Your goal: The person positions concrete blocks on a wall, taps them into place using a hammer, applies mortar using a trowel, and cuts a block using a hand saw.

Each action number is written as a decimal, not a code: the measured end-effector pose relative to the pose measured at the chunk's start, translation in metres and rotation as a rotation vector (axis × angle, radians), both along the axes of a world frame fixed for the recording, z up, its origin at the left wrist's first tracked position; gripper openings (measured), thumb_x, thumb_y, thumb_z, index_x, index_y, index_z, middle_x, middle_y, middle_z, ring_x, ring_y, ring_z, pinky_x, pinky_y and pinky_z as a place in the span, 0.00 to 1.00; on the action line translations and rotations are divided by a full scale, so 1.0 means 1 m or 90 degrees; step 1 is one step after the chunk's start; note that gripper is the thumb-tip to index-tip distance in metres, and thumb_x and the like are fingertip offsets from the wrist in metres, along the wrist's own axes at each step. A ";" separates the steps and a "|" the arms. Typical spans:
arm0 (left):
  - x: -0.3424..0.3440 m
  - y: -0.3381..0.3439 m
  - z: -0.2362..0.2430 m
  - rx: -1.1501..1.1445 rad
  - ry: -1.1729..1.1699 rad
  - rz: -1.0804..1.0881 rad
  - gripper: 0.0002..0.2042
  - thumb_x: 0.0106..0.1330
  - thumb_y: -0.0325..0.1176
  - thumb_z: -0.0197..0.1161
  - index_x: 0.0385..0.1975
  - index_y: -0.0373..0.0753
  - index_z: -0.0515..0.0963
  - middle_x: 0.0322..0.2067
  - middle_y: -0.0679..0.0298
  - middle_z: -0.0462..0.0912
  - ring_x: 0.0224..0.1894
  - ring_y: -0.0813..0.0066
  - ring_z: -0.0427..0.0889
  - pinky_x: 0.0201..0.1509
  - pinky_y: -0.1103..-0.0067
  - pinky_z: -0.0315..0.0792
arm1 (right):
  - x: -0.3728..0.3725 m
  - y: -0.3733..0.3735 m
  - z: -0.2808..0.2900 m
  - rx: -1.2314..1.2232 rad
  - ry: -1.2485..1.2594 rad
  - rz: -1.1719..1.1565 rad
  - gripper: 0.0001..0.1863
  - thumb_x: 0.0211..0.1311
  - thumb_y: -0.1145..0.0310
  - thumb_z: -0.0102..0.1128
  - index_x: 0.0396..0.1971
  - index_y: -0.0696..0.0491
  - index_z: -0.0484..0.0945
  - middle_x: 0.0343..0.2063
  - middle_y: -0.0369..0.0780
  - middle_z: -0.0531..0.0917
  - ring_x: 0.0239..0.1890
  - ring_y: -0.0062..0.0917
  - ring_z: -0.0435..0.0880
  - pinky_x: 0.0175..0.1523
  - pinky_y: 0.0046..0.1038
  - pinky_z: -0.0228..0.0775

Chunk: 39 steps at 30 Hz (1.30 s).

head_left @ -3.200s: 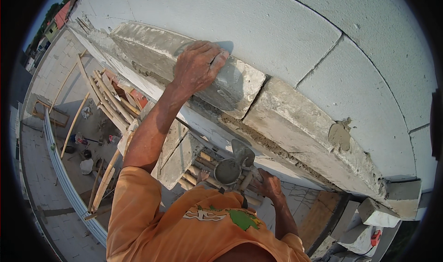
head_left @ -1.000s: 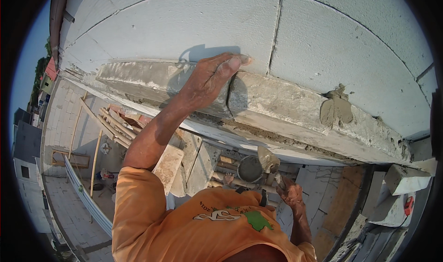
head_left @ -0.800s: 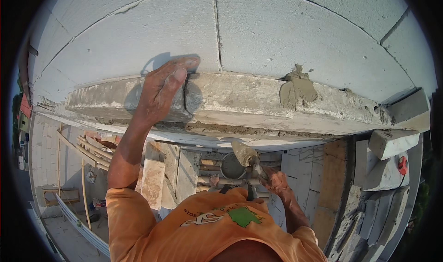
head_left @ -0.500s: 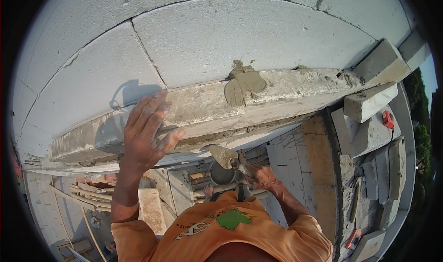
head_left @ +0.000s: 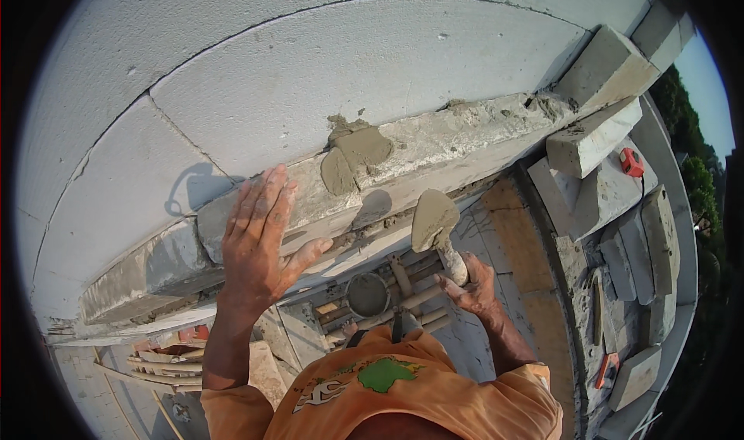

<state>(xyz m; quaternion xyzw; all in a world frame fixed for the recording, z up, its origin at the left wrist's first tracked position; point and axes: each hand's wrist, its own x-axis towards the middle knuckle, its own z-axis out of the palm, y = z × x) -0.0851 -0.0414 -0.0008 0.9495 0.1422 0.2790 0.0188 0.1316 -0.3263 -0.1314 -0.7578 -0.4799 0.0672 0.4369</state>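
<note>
A pale block wall (head_left: 325, 68) rises in front of where I stand, its joints showing as dark lines, and sunlit trees (head_left: 704, 196) show beyond the right-hand end. Along the foot of the wall runs a row of rough grey blocks. The left hand (head_left: 260, 238) lies over one of these, the middle block (head_left: 306, 188), near its joint with the end block (head_left: 147, 269) on the left. That hand's grip is open: fingers straight and close together, thumb spread out to the right, nothing held. I can't tell whether the palm presses on the block.

A wet mortar patch (head_left: 358, 157) sits on the top of the row, just right of the fingers, with a smear of it up on the wall. The right hand (head_left: 474, 285) has its grip closed round the handle of a trowel (head_left: 434, 219). The blade is mortar-stained, lifted toward the row and seemingly apart from it, and its tip points at the wall.

Below, a round bucket (head_left: 367, 275) with grey mix in it stands by some bamboo poles (head_left: 430, 300). To the right, loose blocks (head_left: 593, 138) are piled up, with a red tape measure (head_left: 632, 162) among them.
</note>
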 end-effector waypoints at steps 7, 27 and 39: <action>0.068 -0.008 0.023 -0.025 0.017 -0.123 0.38 0.57 0.46 0.74 0.65 0.36 0.67 0.65 0.49 0.71 0.68 0.51 0.68 0.75 0.58 0.59 | 0.049 0.067 0.047 0.329 -0.045 -0.253 0.19 0.59 0.70 0.72 0.48 0.58 0.76 0.33 0.36 0.80 0.33 0.18 0.76 0.40 0.24 0.72; 0.084 0.002 0.022 -0.084 0.167 -0.015 0.50 0.44 0.51 0.77 0.67 0.29 0.62 0.58 0.45 0.72 0.65 0.50 0.66 0.74 0.61 0.51 | 0.081 0.128 0.049 0.356 -0.314 -0.235 0.25 0.56 0.73 0.72 0.53 0.58 0.72 0.49 0.47 0.79 0.60 0.44 0.76 0.73 0.60 0.46; 0.092 0.007 0.022 -0.135 0.182 0.009 0.49 0.44 0.48 0.77 0.65 0.27 0.63 0.57 0.44 0.71 0.66 0.50 0.64 0.73 0.61 0.52 | 0.085 0.127 0.045 0.357 -0.340 -0.225 0.27 0.55 0.72 0.74 0.53 0.57 0.71 0.48 0.45 0.79 0.60 0.41 0.76 0.74 0.57 0.47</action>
